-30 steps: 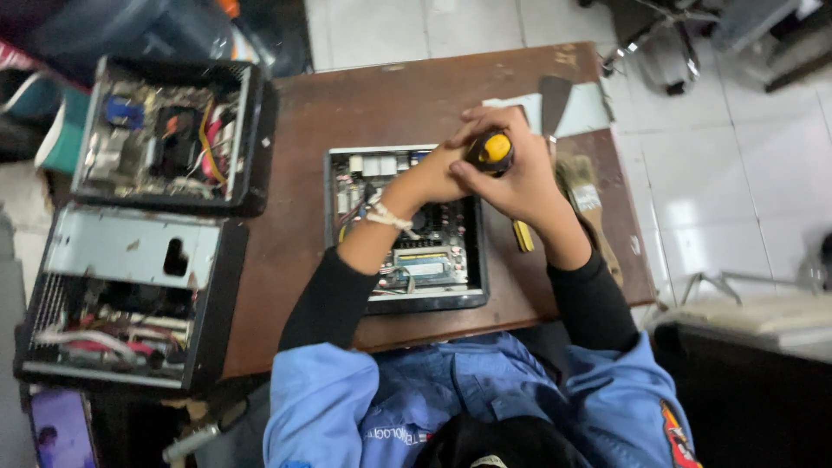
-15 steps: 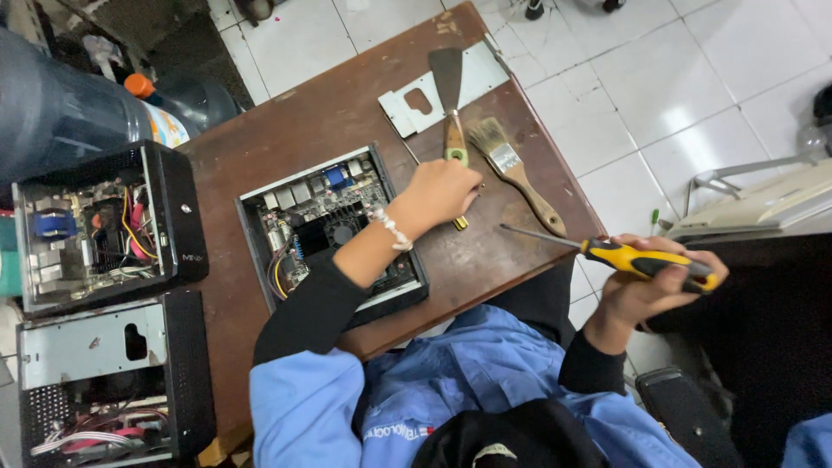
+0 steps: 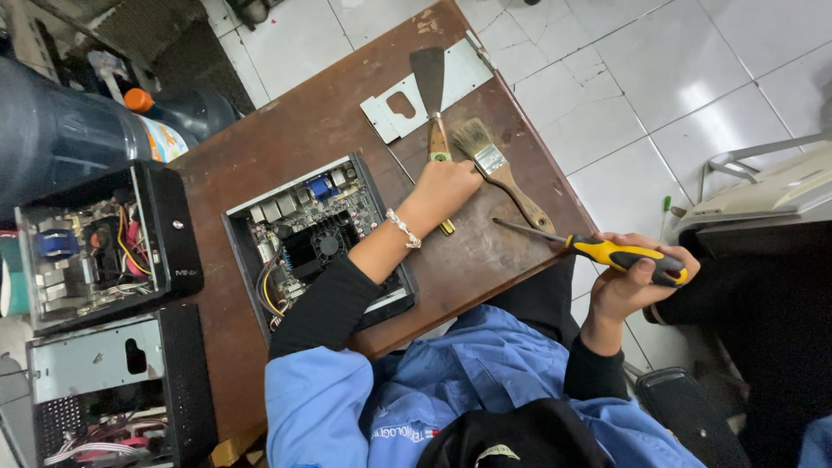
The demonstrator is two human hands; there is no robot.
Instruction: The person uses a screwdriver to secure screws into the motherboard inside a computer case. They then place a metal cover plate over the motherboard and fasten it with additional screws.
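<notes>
While right hand (image 3: 637, 282) still grips screwdriver (image 3: 607, 253), left hand (image 3: 446, 186) stays on scraper (image 3: 433, 104).

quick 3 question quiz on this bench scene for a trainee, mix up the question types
1. True or false: the right hand holds a yellow-handled screwdriver out past the table edge.
2. Which tool does the left hand rest on? A) the scraper B) the paintbrush C) a hammer
3. Fill in: the open small computer under the left forearm shows a round black ____ near the middle of its board.

Key: 1 true; 2 A; 3 fan
</notes>
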